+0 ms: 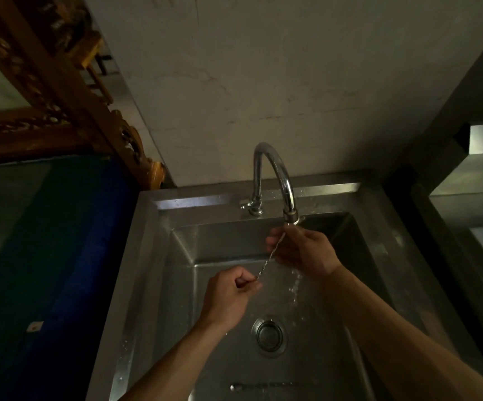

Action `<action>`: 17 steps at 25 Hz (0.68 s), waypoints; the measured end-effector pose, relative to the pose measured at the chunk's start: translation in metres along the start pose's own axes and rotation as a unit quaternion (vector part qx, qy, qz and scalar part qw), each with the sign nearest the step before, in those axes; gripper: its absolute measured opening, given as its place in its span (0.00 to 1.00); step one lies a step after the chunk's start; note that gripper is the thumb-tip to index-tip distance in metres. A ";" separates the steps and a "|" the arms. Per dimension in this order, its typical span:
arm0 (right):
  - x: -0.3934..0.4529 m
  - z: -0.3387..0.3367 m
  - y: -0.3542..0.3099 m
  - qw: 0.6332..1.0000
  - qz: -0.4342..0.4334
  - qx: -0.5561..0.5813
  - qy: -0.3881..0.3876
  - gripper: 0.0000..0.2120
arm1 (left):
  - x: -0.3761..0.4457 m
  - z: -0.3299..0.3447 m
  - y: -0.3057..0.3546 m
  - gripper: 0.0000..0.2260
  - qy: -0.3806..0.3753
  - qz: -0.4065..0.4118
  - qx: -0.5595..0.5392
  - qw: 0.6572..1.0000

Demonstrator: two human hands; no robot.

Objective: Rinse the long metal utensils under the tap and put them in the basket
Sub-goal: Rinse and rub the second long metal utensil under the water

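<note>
A thin long metal utensil [266, 263] runs diagonally from my left hand [230, 293] up to my right hand [304, 251]. My left hand pinches its lower end. My right hand closes around its upper end right below the spout of the curved chrome tap [275, 175], where water runs down into the steel sink [176, 256]. Another long metal utensil [263, 386] lies flat on the sink floor near the front edge. No basket is in view.
The round drain [268, 335] sits in the middle of the sink floor. A dark blue surface [60, 256] lies to the left of the sink, a carved wooden frame [60, 91] above it. Steel shelving [472, 183] stands to the right.
</note>
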State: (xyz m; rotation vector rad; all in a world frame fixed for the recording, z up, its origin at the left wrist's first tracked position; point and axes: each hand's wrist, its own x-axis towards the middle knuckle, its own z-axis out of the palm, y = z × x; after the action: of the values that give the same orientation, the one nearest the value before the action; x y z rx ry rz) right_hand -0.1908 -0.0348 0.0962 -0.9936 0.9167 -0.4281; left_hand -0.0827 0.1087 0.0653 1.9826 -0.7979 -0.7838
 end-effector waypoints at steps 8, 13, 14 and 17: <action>-0.002 -0.001 -0.003 1.000 -0.024 0.009 -0.014 0.08 | -0.001 -0.001 0.006 0.07 -0.027 0.043 0.035 0.998; 0.002 -0.001 0.000 0.999 -0.018 -0.006 0.034 0.12 | -0.003 0.003 0.005 0.06 -0.045 0.055 0.059 0.996; 0.003 -0.001 0.000 0.999 -0.019 -0.012 0.045 0.13 | -0.002 0.003 0.005 0.06 -0.046 0.054 0.065 0.995; 0.001 -0.004 -0.001 0.999 -0.022 -0.033 0.032 0.11 | -0.003 0.003 0.004 0.07 -0.049 0.051 0.073 0.995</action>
State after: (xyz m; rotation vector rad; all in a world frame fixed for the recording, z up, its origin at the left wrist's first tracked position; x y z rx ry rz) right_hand -0.1935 -0.0377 0.0958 -1.0665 0.9722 -0.4709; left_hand -0.0877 0.1074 0.0677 2.0253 -1.0321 -0.7873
